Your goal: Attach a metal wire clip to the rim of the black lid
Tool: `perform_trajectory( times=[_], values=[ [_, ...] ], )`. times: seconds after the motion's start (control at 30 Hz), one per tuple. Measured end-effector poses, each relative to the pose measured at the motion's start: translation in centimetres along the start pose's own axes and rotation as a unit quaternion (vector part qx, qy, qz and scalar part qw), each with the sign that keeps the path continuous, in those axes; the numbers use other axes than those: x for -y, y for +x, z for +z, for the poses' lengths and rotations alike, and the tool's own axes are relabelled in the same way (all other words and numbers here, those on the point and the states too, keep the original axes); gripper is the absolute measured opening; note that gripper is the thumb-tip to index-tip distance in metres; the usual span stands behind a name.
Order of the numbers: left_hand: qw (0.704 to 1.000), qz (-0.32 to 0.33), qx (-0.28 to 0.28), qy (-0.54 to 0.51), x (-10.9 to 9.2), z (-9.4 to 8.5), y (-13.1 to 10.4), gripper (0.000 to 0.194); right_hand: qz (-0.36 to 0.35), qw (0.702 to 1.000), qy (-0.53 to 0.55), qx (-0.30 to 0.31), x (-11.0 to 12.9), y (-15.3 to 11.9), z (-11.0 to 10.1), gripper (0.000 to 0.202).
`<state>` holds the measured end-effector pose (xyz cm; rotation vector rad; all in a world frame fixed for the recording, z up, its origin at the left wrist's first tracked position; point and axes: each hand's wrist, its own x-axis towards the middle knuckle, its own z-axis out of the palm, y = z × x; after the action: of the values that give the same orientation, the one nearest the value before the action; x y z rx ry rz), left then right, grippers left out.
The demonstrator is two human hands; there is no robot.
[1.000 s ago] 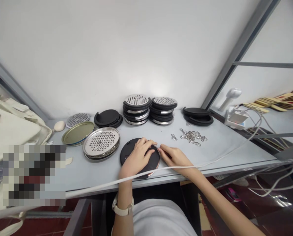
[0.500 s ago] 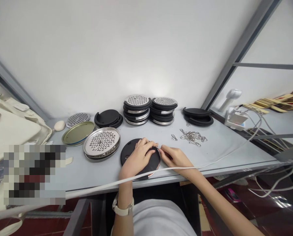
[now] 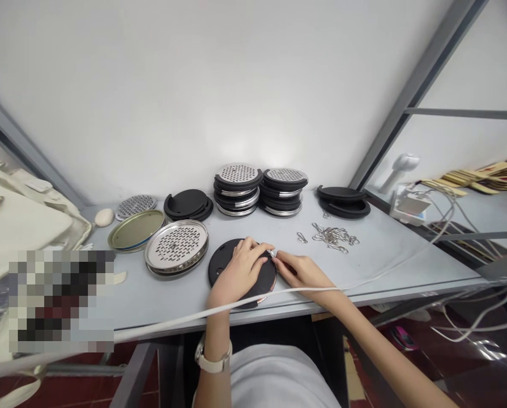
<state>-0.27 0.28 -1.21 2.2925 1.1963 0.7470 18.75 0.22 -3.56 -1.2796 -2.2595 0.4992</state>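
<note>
A round black case (image 3: 223, 266) lies near the front edge of the table, with a shiny metal rim showing at its lower right. My left hand (image 3: 245, 269) rests over it, its fingers bent across the top and holding it down. At the upper right rim, my right hand (image 3: 299, 272) pinches a small metal clasp (image 3: 271, 253). The left fingertips are close beside that clasp; whether they touch it I cannot tell. Several similar loose clasps (image 3: 333, 236) lie to the right of my hands.
Stacked black cases with perforated metal discs (image 3: 238, 172) stand at the wall. To the left are metal grater discs (image 3: 177, 245), a gold lid (image 3: 136, 229) and black cases (image 3: 187, 205). More black cases (image 3: 344, 202) sit back right. A white cable (image 3: 172, 319) crosses over my forearms.
My right fingers have shifted slightly left at the case's rim, and more of the metal clasp shows between the hands. The rest of the table looks the same.
</note>
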Motion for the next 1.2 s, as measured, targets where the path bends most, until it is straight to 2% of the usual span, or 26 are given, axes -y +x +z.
perform_trajectory(
  times=[0.27,0.53,1.2],
  values=[
    [1.0,-0.007,-0.001,-0.01,-0.14,-0.08,0.02,0.025,0.008,0.999,0.014,-0.035,0.19,-0.35,0.07,0.029],
    [1.0,-0.006,-0.004,-0.009,0.12,0.0,0.09,0.029,0.008,1.0,-0.006,0.008,0.07,0.01,-0.04,0.026],
    [1.0,-0.004,-0.01,0.015,0.12,0.13,-0.07,0.017,0.018,0.999,-0.026,0.013,0.04,-0.05,-0.06,0.025]
  ],
)
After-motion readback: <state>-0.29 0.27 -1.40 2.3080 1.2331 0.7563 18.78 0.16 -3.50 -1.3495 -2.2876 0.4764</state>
